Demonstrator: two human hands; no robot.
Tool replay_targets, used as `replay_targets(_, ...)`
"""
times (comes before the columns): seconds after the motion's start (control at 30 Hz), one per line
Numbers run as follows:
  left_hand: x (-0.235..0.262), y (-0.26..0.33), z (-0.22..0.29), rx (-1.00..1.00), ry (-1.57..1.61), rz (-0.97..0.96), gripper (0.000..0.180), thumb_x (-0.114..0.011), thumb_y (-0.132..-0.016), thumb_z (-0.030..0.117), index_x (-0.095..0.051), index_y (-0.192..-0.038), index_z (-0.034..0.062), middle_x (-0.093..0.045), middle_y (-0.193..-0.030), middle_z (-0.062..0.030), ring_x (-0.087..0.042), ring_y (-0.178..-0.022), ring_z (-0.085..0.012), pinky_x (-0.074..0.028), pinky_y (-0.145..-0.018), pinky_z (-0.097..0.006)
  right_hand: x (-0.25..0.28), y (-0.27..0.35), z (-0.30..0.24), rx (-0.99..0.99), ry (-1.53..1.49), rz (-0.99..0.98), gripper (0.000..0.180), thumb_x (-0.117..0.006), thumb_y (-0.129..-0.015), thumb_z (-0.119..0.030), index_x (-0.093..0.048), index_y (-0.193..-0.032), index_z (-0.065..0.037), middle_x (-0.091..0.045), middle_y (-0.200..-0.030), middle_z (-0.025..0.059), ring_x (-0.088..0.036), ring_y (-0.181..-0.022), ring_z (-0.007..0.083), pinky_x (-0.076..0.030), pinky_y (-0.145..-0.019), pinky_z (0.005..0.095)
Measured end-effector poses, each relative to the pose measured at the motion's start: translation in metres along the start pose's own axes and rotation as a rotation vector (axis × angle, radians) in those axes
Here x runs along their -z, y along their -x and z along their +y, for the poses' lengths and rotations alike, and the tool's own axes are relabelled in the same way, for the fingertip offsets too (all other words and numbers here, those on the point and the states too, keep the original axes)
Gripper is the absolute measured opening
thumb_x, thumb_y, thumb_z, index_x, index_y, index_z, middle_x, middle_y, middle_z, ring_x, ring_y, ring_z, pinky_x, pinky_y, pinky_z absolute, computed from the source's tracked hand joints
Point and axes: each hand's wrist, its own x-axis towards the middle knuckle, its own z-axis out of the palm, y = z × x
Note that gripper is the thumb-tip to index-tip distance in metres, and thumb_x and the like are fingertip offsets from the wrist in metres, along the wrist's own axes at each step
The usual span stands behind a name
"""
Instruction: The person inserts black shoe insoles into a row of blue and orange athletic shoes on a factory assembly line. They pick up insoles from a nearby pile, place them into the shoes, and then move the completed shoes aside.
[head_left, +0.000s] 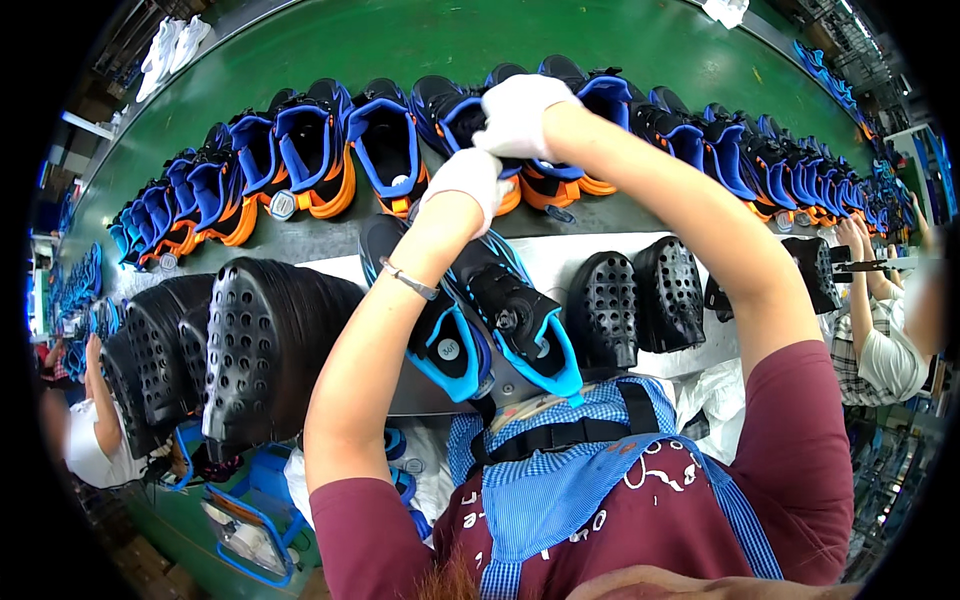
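Both hands wear white gloves and meet above a row of black sneakers with blue linings and orange soles. My right hand (522, 115) reaches over one sneaker (440, 98), its fingers bent down. Close beside it, nearer to me, my left hand (467, 184) has curled fingers that almost touch the right hand's. Whatever lies between the fingers is hidden by the gloves. Below my left forearm lie two black sneakers with light-blue collars, one (512, 308) with a round dial on its tongue, the other (428, 325) partly covered by that forearm.
Black perforated moulds flank the near sneakers: a pair (605, 308) at right, a larger stack (245, 345) at left. The sneaker row curves along the green table (320, 50). White shoes (174, 52) stand far left. Other people's hands (855, 240) work at right; another person (100, 435) is left.
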Motion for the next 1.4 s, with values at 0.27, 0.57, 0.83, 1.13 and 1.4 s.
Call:
replay_targets(0.27,-0.005,-0.015,-0.020,0.036,0.084,-0.261,0.054,-0.064,-0.084,0.047,-0.065,-0.121,0.0082,-0.066,-0.115,-0.0220,-0.062,-0.107,-0.0359,-0.048,-0.094,-0.036,-0.058,-0.060,-0.018,0.009,-0.091,0.024,0.029,-0.058,-0.083,-0.018,-0.073,-0.103,-0.004,-0.070,-0.107,0.0196,-0.068,-0.098,0.0335,-0.055,-0.085,0.0402)
replay_targets(0.57,-0.012,-0.021,-0.020,0.116,-0.058,-0.238,0.055,-0.055,-0.089,0.052,-0.065,-0.120,0.0078,-0.066,-0.117,-0.0199,-0.063,-0.108,-0.0350,-0.049,-0.095,-0.039,-0.083,-0.080,-0.017,0.053,-0.117,0.278,0.022,-0.062,-0.082,-0.012,-0.073,-0.098,-0.003,-0.071,-0.103,0.0193,-0.069,-0.094,0.0342,-0.056,-0.083,0.0393)
replay_targets(0.83,-0.004,-0.018,-0.033,0.070,-0.050,-0.085,0.051,-0.066,-0.082,0.044,-0.067,-0.114,0.0039,-0.066,-0.114,-0.0221,-0.063,-0.108,-0.0358,-0.050,-0.093,-0.039,-0.053,-0.027,0.004,0.125,-0.316,0.115,0.042,-0.054,-0.086,-0.033,-0.066,-0.111,-0.002,-0.068,-0.106,0.0227,-0.065,-0.098,0.0371,-0.050,-0.089,0.0422)
replay_targets(1.13,0.014,0.027,-0.008,0.015,-0.259,0.166,0.057,-0.064,-0.080,0.023,-0.055,-0.134,0.0086,-0.055,-0.131,-0.0182,-0.057,-0.117,-0.0349,-0.047,-0.100,-0.038,-0.084,0.249,0.043,0.223,-0.192,0.001,0.066,-0.080,-0.063,-0.041,-0.058,-0.111,-0.001,-0.060,-0.102,0.0166,-0.059,-0.096,0.0338,-0.049,-0.083,0.0430)
replay_targets(1.4,0.013,0.073,0.051,-0.257,0.020,0.248,0.046,-0.065,-0.088,0.027,-0.060,-0.126,0.0017,-0.062,-0.118,-0.0166,-0.064,-0.100,-0.0247,-0.050,-0.091,-0.031,-0.112,0.271,0.042,0.180,-0.218,0.182,0.038,-0.076,-0.070,-0.028,-0.059,-0.094,-0.003,-0.059,-0.097,0.0165,-0.060,-0.094,0.0329,-0.049,-0.079,0.0426)
